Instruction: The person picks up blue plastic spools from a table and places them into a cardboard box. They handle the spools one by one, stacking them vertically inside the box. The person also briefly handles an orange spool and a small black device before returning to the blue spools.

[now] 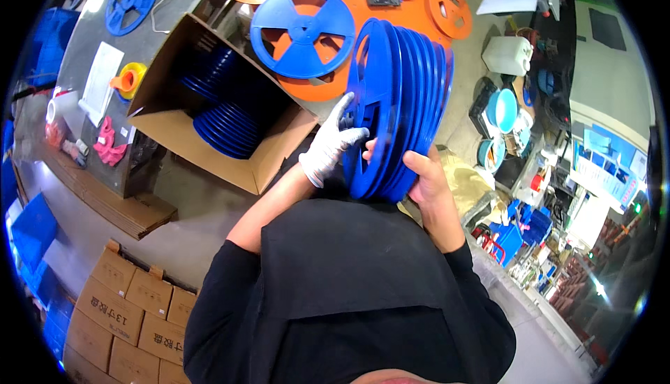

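Grey floor (192,227) shows below the carton (269,162); beyond its right corner, the tilted reel stack (419,105) sits between both hands, the gloved left hand (328,145) spread against its face, the right hand (429,180) clasping its rim, probably keeping the reels together.

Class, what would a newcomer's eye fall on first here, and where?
Probably the row of blue reels at the centre, between the gloved left hand and the bare right hand. Next, the open cardboard box to their left, holding more blue reels. Bright orange discs stand out at the top.
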Demonstrator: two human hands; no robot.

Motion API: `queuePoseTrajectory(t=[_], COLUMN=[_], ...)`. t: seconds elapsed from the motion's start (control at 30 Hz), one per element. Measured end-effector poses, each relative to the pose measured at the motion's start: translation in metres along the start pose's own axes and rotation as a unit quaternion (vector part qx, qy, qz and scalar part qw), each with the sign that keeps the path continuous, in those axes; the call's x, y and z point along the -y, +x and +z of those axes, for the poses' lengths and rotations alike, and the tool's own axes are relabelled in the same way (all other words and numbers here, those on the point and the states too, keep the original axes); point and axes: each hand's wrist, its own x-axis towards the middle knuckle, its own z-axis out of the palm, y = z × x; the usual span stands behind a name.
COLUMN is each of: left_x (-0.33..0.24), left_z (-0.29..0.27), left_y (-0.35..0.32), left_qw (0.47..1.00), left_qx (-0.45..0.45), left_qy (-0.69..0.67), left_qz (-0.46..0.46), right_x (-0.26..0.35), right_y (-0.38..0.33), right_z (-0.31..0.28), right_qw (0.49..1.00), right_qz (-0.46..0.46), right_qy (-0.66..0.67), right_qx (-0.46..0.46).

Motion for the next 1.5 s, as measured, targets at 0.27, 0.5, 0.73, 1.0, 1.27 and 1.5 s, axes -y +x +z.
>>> queuePoseTrajectory(t=[0.27, 0.5, 0.73, 1.0, 1.27, 1.5], left_x=[-0.043, -0.03, -0.041, -0.071, -0.062, 0.032], left_z=[-0.047, -0.057, -0.037, -0.054, -0.082, -0.198], left_y=[-0.047, -0.059, -0.047, -0.02, -0.024, -0.093], left_qw=[0.935, 0.899, 0.88, 0.852, 0.873, 0.87], left_qx=[0.027, 0.108, 0.121, 0.155, 0.1, -0.19], left_qy=[-0.352, -0.425, -0.457, -0.494, -0.446, -0.414], left_qz=[-0.025, -0.007, 0.036, 0.079, 0.171, 0.19], right_x=[0.011, 0.016, 0.016, 0.007, 0.015, 0.016], right_y=[-0.025, -0.027, -0.036, -0.027, -0.02, -0.028], right_z=[-0.046, -0.06, -0.059, -0.058, -0.059, -0.055], right_qw=[0.995, 0.99, 0.982, 0.98, 0.986, 0.987], right_qz=[-0.059, -0.083, -0.103, -0.1, -0.075, -0.059], right_qy=[-0.004, 0.007, -0.011, -0.008, -0.008, -0.031], right_qx=[-0.083, -0.115, -0.158, -0.171, -0.147, -0.145])
